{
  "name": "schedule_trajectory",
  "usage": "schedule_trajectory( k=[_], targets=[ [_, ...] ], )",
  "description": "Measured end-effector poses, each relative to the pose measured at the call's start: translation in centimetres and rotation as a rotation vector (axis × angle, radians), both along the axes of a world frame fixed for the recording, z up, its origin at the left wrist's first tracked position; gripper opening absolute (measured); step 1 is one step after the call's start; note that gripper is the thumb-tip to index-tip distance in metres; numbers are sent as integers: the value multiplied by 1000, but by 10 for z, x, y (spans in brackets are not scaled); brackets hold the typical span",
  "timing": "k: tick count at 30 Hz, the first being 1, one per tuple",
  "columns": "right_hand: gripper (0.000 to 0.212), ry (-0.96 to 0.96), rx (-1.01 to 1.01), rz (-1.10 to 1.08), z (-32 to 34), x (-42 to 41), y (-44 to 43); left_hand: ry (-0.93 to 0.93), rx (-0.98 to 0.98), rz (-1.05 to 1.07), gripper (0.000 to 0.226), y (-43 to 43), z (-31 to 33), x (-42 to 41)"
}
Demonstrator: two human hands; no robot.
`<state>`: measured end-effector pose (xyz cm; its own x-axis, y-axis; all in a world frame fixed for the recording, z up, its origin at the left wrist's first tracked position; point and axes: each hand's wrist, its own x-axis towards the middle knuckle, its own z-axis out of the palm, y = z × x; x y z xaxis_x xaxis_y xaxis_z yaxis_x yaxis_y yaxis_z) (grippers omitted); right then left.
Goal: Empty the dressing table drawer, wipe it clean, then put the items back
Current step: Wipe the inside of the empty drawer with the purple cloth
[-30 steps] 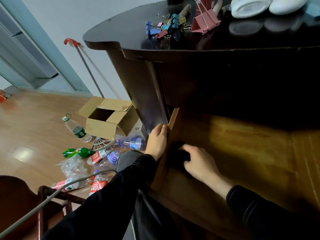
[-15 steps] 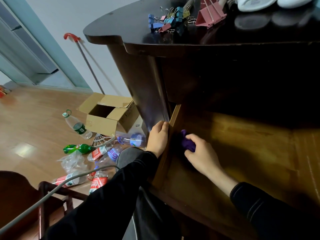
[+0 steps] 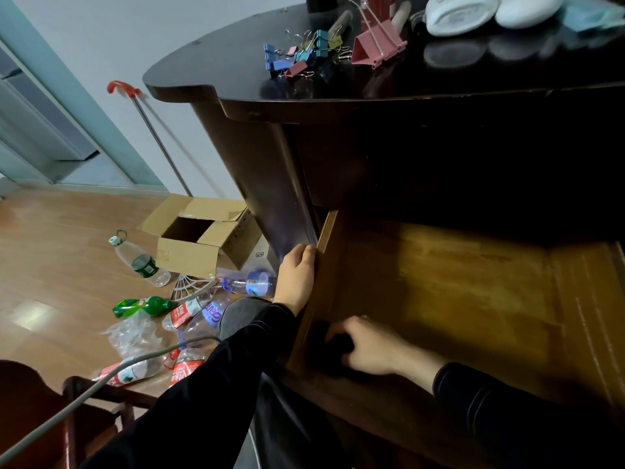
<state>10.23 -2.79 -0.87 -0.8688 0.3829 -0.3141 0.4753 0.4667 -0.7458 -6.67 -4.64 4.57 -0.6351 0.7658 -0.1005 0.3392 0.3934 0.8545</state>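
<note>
The wooden drawer point(image 3: 473, 299) is pulled out of the dark dressing table point(image 3: 220, 72), and its bare floor holds no items. My left hand point(image 3: 296, 277) grips the drawer's left side wall near the table's leg. My right hand point(image 3: 370, 346) presses a dark purple cloth point(image 3: 333, 343) onto the drawer floor in the near left corner; the cloth is mostly hidden under my fingers and in shadow. On the tabletop lie several coloured binder clips point(image 3: 301, 55), a large pink clip point(image 3: 377, 45) and two white round cases point(image 3: 460, 11).
An open cardboard box point(image 3: 199, 231) and several plastic bottles point(image 3: 142, 262) lie on the wooden floor to the left. A red-handled pole point(image 3: 152, 137) leans on the wall. A dark chair point(image 3: 40, 411) and a grey cable point(image 3: 101, 384) are at the lower left.
My right hand has drawn the cloth from the drawer's left wall further back towards the near left corner. My left hand has stayed on the side wall.
</note>
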Motion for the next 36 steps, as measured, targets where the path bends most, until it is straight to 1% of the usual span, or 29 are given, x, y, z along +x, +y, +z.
schedule_trajectory(
  k=[1,3,6,8,10,13,17,19,20,21,23,25,27,29,31,32,33,36],
  targets=[
    [41,-2,-12,-40,1,-2,4,1,3,1,31,0,0,0],
    [38,-4,23,-208,2,-7,14,12,20,3,31,0,1,1],
    [46,41,125,-504,3,-15,31,19,31,-2,30,-1,3,2],
    [49,72,150,-566,2,-21,35,34,23,-1,29,-2,3,2],
    [49,55,164,-481,1,-28,29,46,25,2,30,-1,3,2],
    [52,-11,263,-266,2,-24,15,57,14,3,31,-1,5,2],
    [53,-81,299,28,6,-5,0,71,5,6,32,0,6,3],
    [50,-94,292,126,9,-4,-9,74,6,13,33,1,6,4],
    [45,-104,275,144,10,-6,-10,71,5,15,33,0,6,4],
    [38,-116,238,130,12,-8,-8,66,2,15,33,0,6,5],
    [22,-118,132,-4,16,-13,5,55,-3,14,32,0,6,5],
    [17,-48,24,-234,19,-13,19,47,0,10,31,0,6,5],
    [18,88,-23,-413,20,-9,24,40,-1,1,29,0,8,5],
    [23,176,-62,-394,19,-9,20,32,5,11,30,0,8,4],
    [26,187,-90,-279,18,-12,11,22,22,16,31,0,6,3],
    [24,195,-71,-241,19,-13,6,16,26,17,31,0,6,3],
    [23,223,-49,-232,21,-13,4,13,28,17,31,0,5,2],
    [28,332,26,-283,26,-12,0,7,32,23,29,2,4,2]
  ],
)
